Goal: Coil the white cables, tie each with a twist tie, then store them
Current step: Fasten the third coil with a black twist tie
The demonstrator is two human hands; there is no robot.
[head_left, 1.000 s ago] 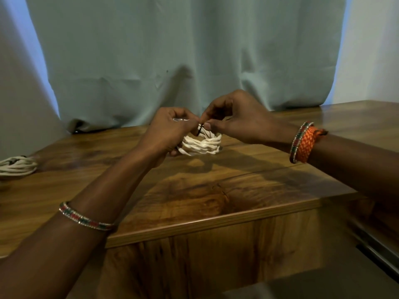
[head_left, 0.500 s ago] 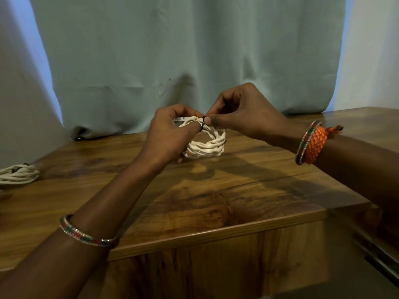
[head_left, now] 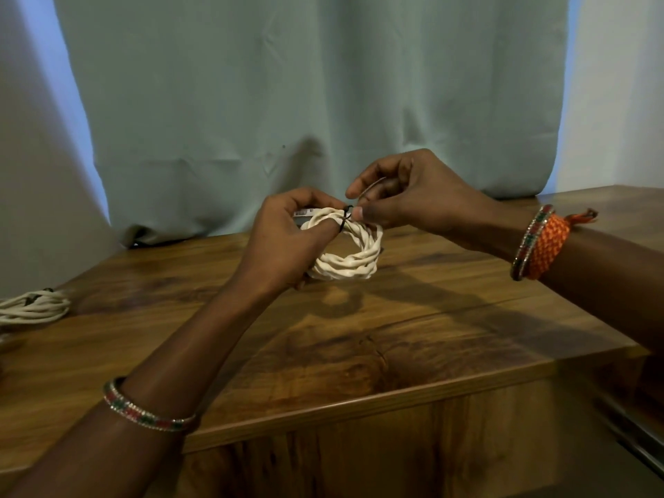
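Holding the coil (head_left: 345,251) above the desk (head_left: 395,339), my left hand (head_left: 287,242) wraps its near side, thumb through the ring and fingers curled over the top, so that grip is clamped on the cable. The coil is white, several loops twisted together, tilted so its opening faces up and toward me; its lower edge hangs just over the wood, with its shadow on the desk right below. I cannot tell whether it touches the surface.

My right hand (head_left: 413,199) sits at the coil's top edge, just beside the left fingertips. Thumb and forefinger are pressed together on the tie (head_left: 346,215), a thin dark wire that crosses the coil's strands at that point. The other fingers of that hand are curled loosely above; something thin and pale shows between them, but I cannot make out what it is.

A second coil (head_left: 34,307) lies flat at the far left of the desk, well apart from both hands and partly cut by the picture's edge, with a dark bit on its top.

Behind the desk hangs a pale curtain (head_left: 323,102). Beaded bracelets (head_left: 147,413) ring both wrists, and an orange band (head_left: 546,246) sits on the right one.
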